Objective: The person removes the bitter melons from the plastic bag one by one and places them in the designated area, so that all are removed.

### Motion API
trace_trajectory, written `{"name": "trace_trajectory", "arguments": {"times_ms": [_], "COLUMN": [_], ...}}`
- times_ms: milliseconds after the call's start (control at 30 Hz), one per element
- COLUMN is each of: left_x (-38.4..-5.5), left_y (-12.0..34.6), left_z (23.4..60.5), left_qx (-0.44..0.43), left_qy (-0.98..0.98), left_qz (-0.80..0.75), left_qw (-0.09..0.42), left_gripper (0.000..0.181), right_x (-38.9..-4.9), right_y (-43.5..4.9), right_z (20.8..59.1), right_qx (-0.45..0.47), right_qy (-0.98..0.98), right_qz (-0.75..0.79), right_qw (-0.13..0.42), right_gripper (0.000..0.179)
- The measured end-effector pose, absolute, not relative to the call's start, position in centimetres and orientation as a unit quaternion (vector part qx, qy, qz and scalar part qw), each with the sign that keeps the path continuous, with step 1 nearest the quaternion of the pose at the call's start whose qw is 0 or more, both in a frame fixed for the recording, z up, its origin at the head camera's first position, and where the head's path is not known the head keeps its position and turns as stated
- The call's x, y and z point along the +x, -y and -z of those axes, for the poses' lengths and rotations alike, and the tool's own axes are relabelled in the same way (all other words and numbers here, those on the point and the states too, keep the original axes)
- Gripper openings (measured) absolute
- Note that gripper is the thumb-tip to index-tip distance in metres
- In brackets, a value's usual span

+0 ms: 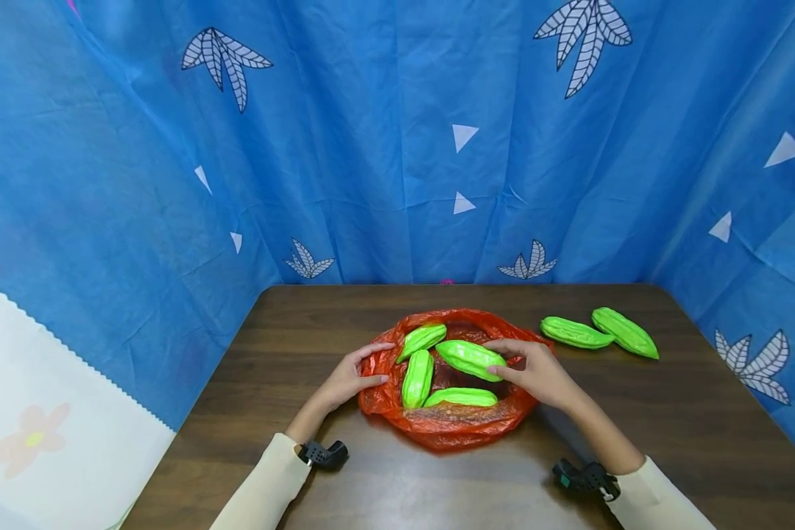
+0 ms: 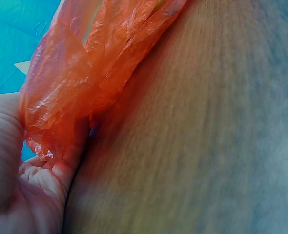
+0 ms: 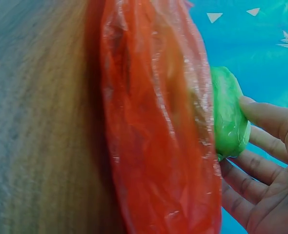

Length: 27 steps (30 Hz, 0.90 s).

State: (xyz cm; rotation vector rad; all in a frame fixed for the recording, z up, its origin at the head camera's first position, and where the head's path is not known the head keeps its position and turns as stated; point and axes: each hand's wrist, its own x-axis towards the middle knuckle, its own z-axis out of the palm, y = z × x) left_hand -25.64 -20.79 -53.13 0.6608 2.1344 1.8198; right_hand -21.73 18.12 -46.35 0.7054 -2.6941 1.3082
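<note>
A red plastic bag [image 1: 460, 434] lies spread open in the middle of the table. My right hand [image 1: 539, 372] grips one end of a bright green bitter melon [image 1: 470, 358] over the bag's right part. In the right wrist view the thumb presses that bitter melon [image 3: 228, 114] against the fingers, with the bag's wall in front. My left hand [image 1: 344, 379] holds the bag's left edge, thumb and fingers on either side of the film [image 2: 61, 92]. Inside the bag lie three more: a bitter melon [image 1: 424, 338] at the back, an upright-lying one [image 1: 417, 379] at left, another [image 1: 462, 397] in front.
Two more bitter melons lie on the table right of the bag, one [image 1: 575, 333] pointing its tip at the other [image 1: 625, 333]. The dark wooden table [image 1: 271, 331] ends at a blue patterned curtain [image 1: 371, 147]. Each wrist wears a black camera [image 1: 324, 455].
</note>
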Motion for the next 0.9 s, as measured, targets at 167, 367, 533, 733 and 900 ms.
{"name": "trace_trajectory", "arguments": {"times_ms": [167,367,533,733,900], "left_x": [-25.6,-25.6,-25.7,-25.8,-25.8], "left_y": [20.7,20.8,20.8,20.8,20.7], "left_z": [53.3,53.3,53.4,53.5,53.3], "left_qx": [0.233,0.232,0.233,0.227,0.222], "left_qy": [-0.726,-0.723,-0.723,-0.721,-0.729], "left_qz": [-0.633,-0.635,-0.636,-0.639,-0.632], "left_qw": [0.135,0.138,0.136,0.141,0.136], "left_gripper": [0.061,0.061,0.061,0.06,0.058], "right_x": [-21.4,-21.3,-21.3,-21.2,-21.2], "right_y": [-18.3,-18.6,-18.7,-19.0,-19.2], "right_z": [45.8,45.1,44.6,44.1,44.0], "right_qx": [0.234,0.228,0.218,0.214,0.209], "right_qy": [0.876,0.878,0.879,0.875,0.876], "right_qz": [-0.42,-0.417,-0.42,-0.428,-0.429], "right_qw": [0.044,0.056,0.057,0.071,0.067], "right_gripper": [0.042,0.043,0.043,0.042,0.044]}}
